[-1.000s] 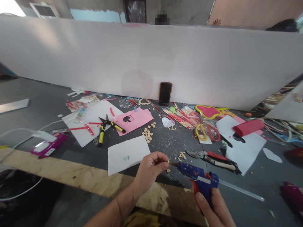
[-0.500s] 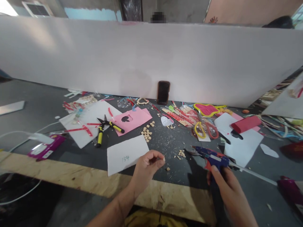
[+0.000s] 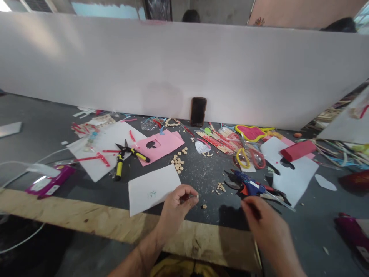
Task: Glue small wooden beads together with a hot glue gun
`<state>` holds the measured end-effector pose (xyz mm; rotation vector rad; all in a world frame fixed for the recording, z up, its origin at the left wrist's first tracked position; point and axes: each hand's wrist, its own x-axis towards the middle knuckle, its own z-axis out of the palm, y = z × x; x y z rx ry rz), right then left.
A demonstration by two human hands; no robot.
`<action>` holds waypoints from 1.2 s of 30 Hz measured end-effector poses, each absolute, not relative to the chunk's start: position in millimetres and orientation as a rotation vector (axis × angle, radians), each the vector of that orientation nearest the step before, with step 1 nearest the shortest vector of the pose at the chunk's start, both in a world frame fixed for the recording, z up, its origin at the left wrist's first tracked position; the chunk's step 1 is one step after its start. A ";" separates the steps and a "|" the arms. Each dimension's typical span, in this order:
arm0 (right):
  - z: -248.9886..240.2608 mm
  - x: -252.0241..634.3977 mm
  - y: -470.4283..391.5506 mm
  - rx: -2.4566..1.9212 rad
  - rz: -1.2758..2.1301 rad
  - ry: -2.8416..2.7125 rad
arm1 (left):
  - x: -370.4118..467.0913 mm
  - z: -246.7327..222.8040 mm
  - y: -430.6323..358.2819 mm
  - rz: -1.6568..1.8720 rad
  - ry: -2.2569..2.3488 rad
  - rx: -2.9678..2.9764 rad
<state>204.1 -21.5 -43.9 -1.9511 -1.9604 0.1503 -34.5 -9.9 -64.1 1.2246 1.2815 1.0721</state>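
My left hand is closed in a pinch above the table's front edge. A tiny pale piece shows at its fingertips, too small to name surely. Beneath and to its left lies a white card marked "154". My right hand, a little blurred, hovers with fingers apart and nothing visible in them. Just beyond it, a blue hot glue gun with a clear glue stick rests on the table against dark-jawed pliers. Small wooden pieces lie between the hands, and a small bead-like cluster is nearest my left fingertips.
Yellow-handled pliers, pink card and pale wooden beads lie to the left. Scissors and white paper are at right. A phone leans against the white partition. Purple power strips sit at both sides.
My right hand has let go of the glue gun, which now lies on the table, and has drawn back slightly. My left hand keeps its pinch almost in place.
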 end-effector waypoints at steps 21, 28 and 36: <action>-66.9 136.0 -21.6 -1.788 0.299 -2.288 | -34.5 -62.1 -15.4 0.992 1.241 1.067; -64.0 149.6 -22.1 -1.796 0.493 -2.232 | -32.4 -65.1 -15.5 0.991 1.226 1.083; -66.0 155.1 -12.5 -1.600 0.532 -2.267 | -30.2 -64.8 -17.1 0.981 1.231 1.081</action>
